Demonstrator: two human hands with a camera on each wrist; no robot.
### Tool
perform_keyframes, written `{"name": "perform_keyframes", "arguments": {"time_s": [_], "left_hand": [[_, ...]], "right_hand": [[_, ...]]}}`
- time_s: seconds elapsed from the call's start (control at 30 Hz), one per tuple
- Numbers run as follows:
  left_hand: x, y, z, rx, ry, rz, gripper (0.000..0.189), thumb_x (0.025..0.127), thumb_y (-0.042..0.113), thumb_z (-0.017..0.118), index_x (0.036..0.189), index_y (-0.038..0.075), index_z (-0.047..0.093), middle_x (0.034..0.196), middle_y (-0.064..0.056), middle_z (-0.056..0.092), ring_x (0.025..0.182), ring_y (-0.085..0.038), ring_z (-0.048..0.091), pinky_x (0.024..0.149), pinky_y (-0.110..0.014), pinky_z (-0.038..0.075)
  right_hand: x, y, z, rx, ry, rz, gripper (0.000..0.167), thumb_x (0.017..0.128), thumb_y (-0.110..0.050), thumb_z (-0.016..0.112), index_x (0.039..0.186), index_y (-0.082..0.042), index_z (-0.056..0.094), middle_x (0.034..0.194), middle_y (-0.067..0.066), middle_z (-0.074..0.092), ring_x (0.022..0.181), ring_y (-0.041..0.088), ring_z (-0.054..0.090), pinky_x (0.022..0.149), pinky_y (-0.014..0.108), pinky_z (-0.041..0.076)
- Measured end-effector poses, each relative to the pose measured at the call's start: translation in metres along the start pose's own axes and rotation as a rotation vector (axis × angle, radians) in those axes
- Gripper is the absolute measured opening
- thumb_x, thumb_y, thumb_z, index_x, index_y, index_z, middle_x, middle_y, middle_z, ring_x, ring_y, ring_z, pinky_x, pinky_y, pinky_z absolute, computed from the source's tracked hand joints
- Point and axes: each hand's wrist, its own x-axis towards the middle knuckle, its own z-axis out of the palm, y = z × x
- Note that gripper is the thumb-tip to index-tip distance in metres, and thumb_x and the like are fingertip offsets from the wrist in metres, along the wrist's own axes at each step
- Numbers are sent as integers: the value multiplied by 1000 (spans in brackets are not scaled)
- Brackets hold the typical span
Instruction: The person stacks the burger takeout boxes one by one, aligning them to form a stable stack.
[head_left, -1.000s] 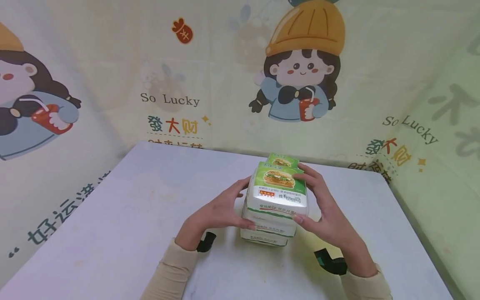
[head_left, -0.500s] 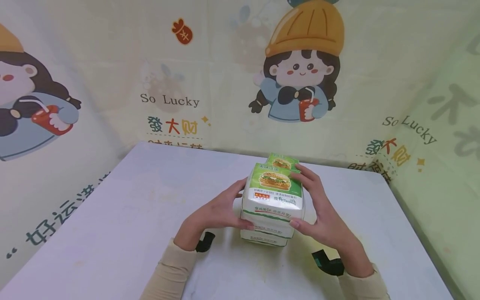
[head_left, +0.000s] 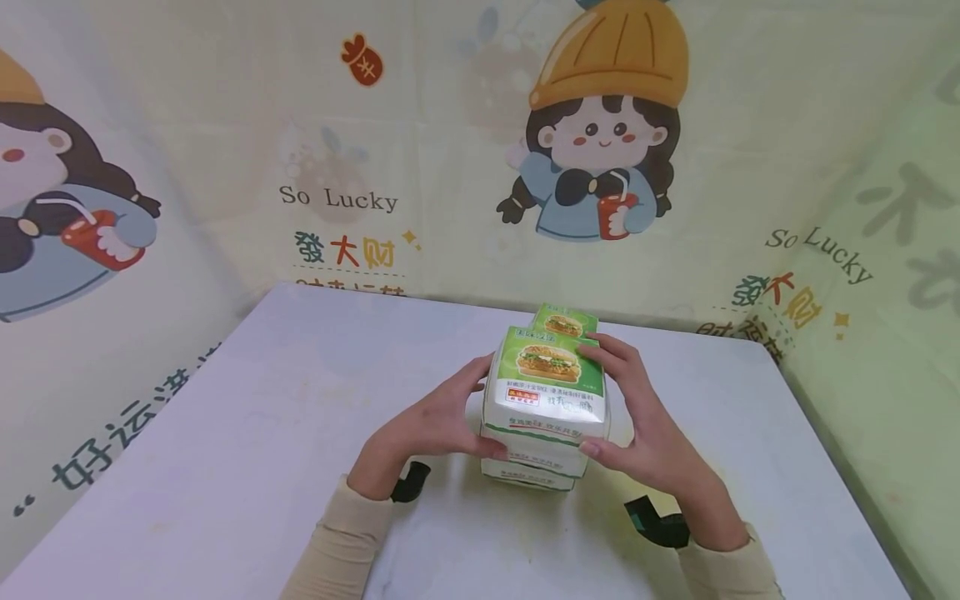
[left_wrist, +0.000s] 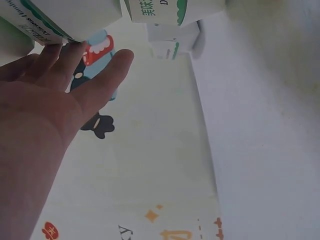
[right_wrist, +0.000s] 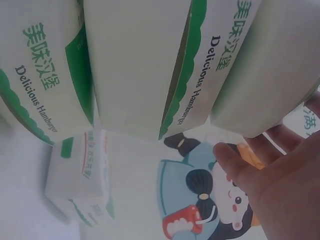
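A green-and-white hamburger box (head_left: 551,371) with a burger picture on its lid sits at the top of a stack. Below it, the fronts of lower hamburger boxes (head_left: 528,473) show. At its left side my left hand (head_left: 435,417) holds it, thumb low at the front and fingers along the side. My right hand (head_left: 652,425) grips the right side, fingers near the back edge and thumb at the lower front corner. In the right wrist view the fingertips (right_wrist: 272,137) touch the outermost box of the stack. How firmly the left fingers press is hidden.
Close behind the stack stands another hamburger box (head_left: 566,321), which the right wrist view shows low on the table. The white table (head_left: 337,375) meets a cartoon-printed cloth (head_left: 450,167) at its back edge. Dark straps circle both wrists.
The top box has shifted slightly left and now sits more squarely over the lower ones. Both hands moved a little left with it; in the last half second they barely moved.
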Motion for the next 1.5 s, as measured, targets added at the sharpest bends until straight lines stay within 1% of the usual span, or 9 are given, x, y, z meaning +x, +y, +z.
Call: {"name": "perform_keyframes", "arguments": {"time_s": [0.1, 0.17, 0.53, 0.77, 0.97, 1.13, 1.23, 1.4, 1.5], "left_hand": [[0, 1, 1, -4, 4, -3, 109, 63, 24, 95, 149, 38, 30, 145, 17, 39, 136, -4, 35, 117, -46, 32], [1, 1, 1, -1, 4, -3, 108, 63, 25, 95, 148, 38, 30, 144, 16, 39, 135, -4, 35, 116, -46, 33], [3, -2, 3, 16, 4, 5, 111, 63, 29, 95, 149, 40, 26, 146, 16, 38, 136, -4, 34, 115, -48, 33], [4, 1, 3, 23, 22, 22, 123, 60, 27, 96, 154, 40, 18, 152, 15, 30, 140, -6, 30, 116, -47, 34], [1, 4, 1, 35, 44, 40, 128, 60, 25, 96, 157, 33, 13, 159, 13, 22, 148, -9, 22, 118, -48, 33], [0, 6, -3, 10, 55, 109, 127, 62, 20, 95, 158, 31, 12, 162, 12, 18, 150, -10, 18, 118, -53, 32], [0, 10, -6, 4, 63, 168, 126, 63, 16, 93, 158, 29, 12, 164, 6, 17, 151, -13, 16, 118, -56, 31], [1, 15, -11, 24, 80, 242, 125, 63, 19, 92, 159, 23, 12, 164, 6, 15, 152, -17, 14, 120, -50, 30], [3, 16, -12, 21, 80, 271, 122, 66, 36, 90, 159, 21, 13, 164, 8, 15, 152, -19, 14, 121, -47, 30]], "right_hand": [[0, 0, 0, -13, 8, 1, 100, 67, -16, 81, 153, -24, 32, 161, -1, 18, 146, 18, 23, 105, 49, 41], [-1, 1, 0, -15, 9, 3, 101, 66, -17, 82, 153, -24, 32, 161, -1, 18, 145, 18, 23, 105, 48, 41], [-4, 2, -2, 6, 8, -7, 100, 67, -18, 79, 154, -23, 30, 162, 0, 16, 147, 19, 21, 102, 71, 37], [-6, 1, -3, 15, 8, -11, 98, 68, -18, 78, 154, -23, 30, 162, 1, 16, 147, 19, 20, 103, 72, 35], [-7, 3, -4, 15, 10, -13, 98, 68, -19, 77, 154, -23, 30, 163, 1, 15, 148, 19, 20, 105, 73, 33], [-7, 8, -6, 38, 32, -61, 92, 74, -27, 76, 154, -17, 31, 162, 7, 17, 147, 21, 22, 105, 75, 28], [-6, 13, -8, 61, 45, -97, 86, 82, -34, 71, 154, -12, 30, 161, 11, 19, 148, 22, 21, 112, 62, 30], [-1, 23, -15, 132, 76, -103, 75, 96, -46, 55, 155, -10, 26, 159, 10, 21, 147, 22, 19, 117, 22, 28], [1, 32, -22, 151, 104, -50, 64, 101, -41, 46, 155, -12, 26, 158, 7, 21, 146, 18, 20, 116, 18, 28]]}}
